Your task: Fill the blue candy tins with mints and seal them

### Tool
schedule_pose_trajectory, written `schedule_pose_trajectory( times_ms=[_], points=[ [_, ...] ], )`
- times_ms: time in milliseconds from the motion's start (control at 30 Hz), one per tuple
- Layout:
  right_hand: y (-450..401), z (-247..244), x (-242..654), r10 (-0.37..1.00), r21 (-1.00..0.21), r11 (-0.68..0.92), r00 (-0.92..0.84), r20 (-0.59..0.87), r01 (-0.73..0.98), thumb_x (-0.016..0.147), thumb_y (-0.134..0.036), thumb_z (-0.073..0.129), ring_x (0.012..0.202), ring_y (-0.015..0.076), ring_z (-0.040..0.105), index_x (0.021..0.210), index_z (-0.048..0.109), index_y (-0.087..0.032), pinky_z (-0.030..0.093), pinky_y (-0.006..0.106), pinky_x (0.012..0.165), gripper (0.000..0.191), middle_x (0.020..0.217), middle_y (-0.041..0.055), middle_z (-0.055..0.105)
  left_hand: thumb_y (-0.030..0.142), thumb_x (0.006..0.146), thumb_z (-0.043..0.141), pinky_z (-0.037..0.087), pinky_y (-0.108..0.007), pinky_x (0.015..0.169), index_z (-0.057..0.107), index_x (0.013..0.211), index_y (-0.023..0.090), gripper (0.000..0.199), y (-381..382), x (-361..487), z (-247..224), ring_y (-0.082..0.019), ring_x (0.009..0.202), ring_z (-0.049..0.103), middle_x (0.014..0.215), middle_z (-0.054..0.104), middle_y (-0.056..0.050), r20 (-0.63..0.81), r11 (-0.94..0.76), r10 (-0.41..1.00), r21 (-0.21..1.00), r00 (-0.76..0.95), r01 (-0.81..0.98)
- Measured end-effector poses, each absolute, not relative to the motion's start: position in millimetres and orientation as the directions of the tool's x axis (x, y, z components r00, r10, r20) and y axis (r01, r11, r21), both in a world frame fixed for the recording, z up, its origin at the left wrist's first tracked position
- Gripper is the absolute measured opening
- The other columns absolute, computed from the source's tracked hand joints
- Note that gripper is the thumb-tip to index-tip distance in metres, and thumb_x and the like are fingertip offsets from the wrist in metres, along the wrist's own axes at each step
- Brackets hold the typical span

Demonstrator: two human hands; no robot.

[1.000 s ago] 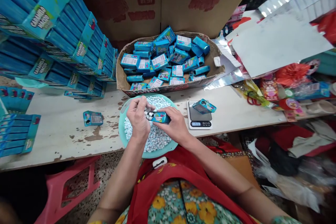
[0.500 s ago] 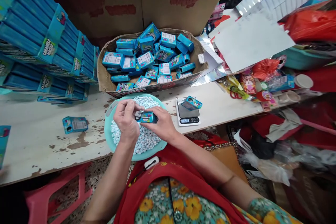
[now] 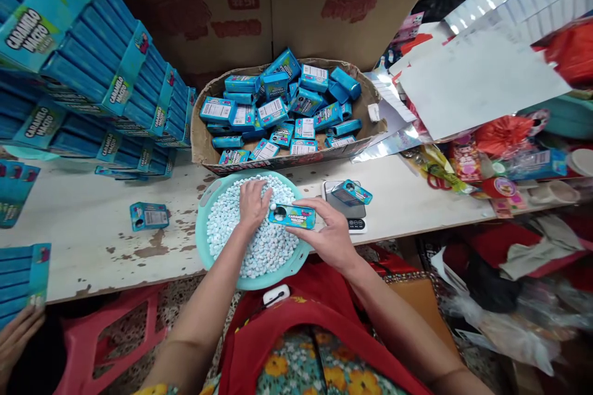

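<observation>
My right hand grips a small blue candy box by its right end, thumb below and fingers above. A round dark opening shows at the box's left end, with a white candy beside it. My left hand rests on the pale candies, fingers reaching down into the heap and thumb apart; its fingertips are partly hidden. Those candies fill a round turquoise basin. Just right of it a digital scale bears another blue candy box.
A cut-down carton of blue boxes stands behind the basin. Filled display trays are stacked at left, near a lone box. Another person's hand touches a tray at lower left. Wrappers and papers clutter the right.
My hands were together at the box's open end; now my left hand has gone down onto the candies. My right hand has moved right with the box. The view has shifted.
</observation>
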State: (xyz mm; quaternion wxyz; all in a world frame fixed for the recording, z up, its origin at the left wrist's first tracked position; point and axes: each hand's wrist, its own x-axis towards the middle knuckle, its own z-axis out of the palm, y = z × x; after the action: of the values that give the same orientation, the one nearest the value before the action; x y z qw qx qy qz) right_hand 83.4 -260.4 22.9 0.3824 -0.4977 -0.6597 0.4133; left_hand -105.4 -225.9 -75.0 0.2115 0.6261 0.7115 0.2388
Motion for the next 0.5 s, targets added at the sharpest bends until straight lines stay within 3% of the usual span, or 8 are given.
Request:
schedule_pose_trajectory(
  times_ms=[133,233,300,367,433,500],
  points=[
    [-259.0,18.7,86.4,0.97,-0.925,0.173,-0.219,0.101,0.339,0.069,-0.033,0.078,0.095,0.0218,0.062,0.102,0.065,-0.025,0.048,0.037,0.087,0.036,0.099,0.004,0.066,0.039,0.085,0.049,0.038,-0.042,0.088,0.06,0.11,0.023,0.032,-237.5,-93.6,-71.2,-0.03,0.107,0.05,0.113,0.058,-0.012,-0.136,0.043,0.991,0.371,0.008,0.927],
    [-259.1,13.7,86.5,0.973,-0.92,0.165,-0.213,0.092,0.356,0.07,-0.032,0.077,0.094,0.0218,0.062,0.102,0.065,-0.025,0.048,0.036,0.086,0.036,0.099,0.0043,0.066,0.039,0.082,0.051,0.041,-0.036,0.079,0.063,0.099,0.021,0.027,-247.4,-97.3,-68.5,-0.028,0.098,0.054,0.102,0.06,-0.012,-0.203,0.078,0.979,0.371,-0.001,0.925],
    [-259.8,11.0,87.2,0.974,-0.91,0.172,-0.204,0.1,0.376,0.07,-0.032,0.076,0.094,0.022,0.062,0.102,0.064,-0.024,0.048,0.036,0.085,0.035,0.099,0.0046,0.066,0.039,0.082,0.051,0.041,-0.033,0.076,0.064,0.088,0.021,0.024,-252.0,-103.9,-71.5,-0.025,0.09,0.057,0.093,0.063,-0.009,-0.171,0.192,0.977,0.473,-0.124,0.86],
    [-260.7,9.4,88.1,0.973,-0.895,0.182,-0.208,0.103,0.407,0.07,-0.031,0.076,0.094,0.0223,0.062,0.101,0.064,-0.024,0.048,0.036,0.084,0.034,0.098,0.0049,0.066,0.041,0.08,0.053,0.042,-0.03,0.072,0.062,0.077,0.02,0.024,-255.3,-110.3,-72.3,-0.021,0.078,0.058,0.078,0.062,-0.004,-0.153,0.316,0.945,0.652,-0.289,0.689],
    [-261.9,9.2,87.9,0.971,-0.874,0.191,-0.218,0.1,0.447,0.07,-0.031,0.076,0.093,0.0228,0.061,0.101,0.064,-0.023,0.048,0.036,0.083,0.034,0.096,0.0053,0.065,0.044,0.076,0.056,0.041,-0.026,0.06,0.058,0.07,0.019,0.026,-258.4,-113.9,-64.5,-0.015,0.06,0.054,0.063,0.056,0.0,-0.233,0.397,0.879,0.842,-0.417,0.366],
    [-263.5,10.0,84.7,0.964,-0.847,0.215,-0.245,0.104,0.487,0.07,-0.032,0.076,0.093,0.0235,0.061,0.1,0.064,-0.023,0.048,0.036,0.082,0.034,0.095,0.0057,0.066,0.045,0.074,0.059,0.035,-0.023,0.047,0.052,0.071,0.019,0.027,-261.7,-113.3,-46.5,-0.011,0.047,0.047,0.056,0.05,0.003,-0.356,0.382,0.821,0.924,-0.447,-0.034]
  ],
)
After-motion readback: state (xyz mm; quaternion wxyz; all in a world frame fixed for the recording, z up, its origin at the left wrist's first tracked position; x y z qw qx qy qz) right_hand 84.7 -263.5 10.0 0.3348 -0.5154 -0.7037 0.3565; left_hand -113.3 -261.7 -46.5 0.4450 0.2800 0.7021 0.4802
